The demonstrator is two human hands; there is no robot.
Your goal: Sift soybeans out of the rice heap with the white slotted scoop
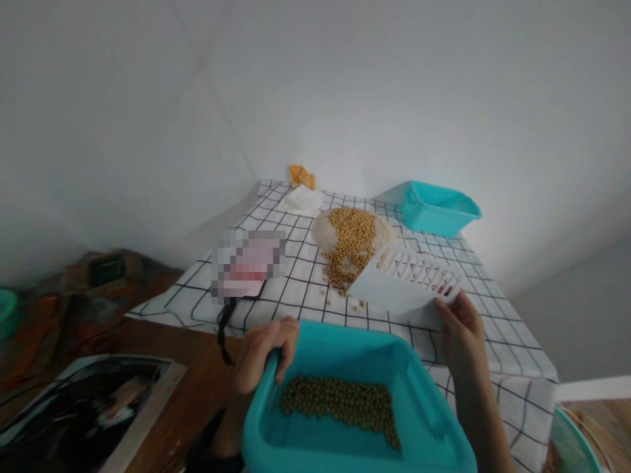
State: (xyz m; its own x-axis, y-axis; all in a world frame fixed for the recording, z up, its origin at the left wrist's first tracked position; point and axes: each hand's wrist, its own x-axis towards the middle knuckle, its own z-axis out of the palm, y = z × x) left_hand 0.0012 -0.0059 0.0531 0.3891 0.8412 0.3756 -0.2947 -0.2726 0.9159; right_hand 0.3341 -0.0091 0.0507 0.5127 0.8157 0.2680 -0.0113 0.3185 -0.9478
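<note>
My left hand (pixel 266 348) is closed over the left rim of a turquoise plastic basin (pixel 355 338), tilted at the table's front edge. Brownish-green beans (pixel 340 402) lie across its bottom. In my right hand (pixel 462 323), pinched by its right end, is a white slotted plastic board (pixel 389 292). The board slants over the tabletop, its left corner close to loose beans. Just behind it spreads a pile of yellow soybeans (pixel 351 230), with pale grains (pixel 324 233) on both sides. Whether the board touches the pile, I cannot tell.
Another turquoise basin (pixel 438 210) stands at the back right of the checked tablecloth (pixel 290 263). A white cloth or bag (pixel 302 200) and an orange cloth (pixel 302 176) lie at the back left. A blurred-out pink phone-like object (pixel 249 269) with a black strap is on the left.
</note>
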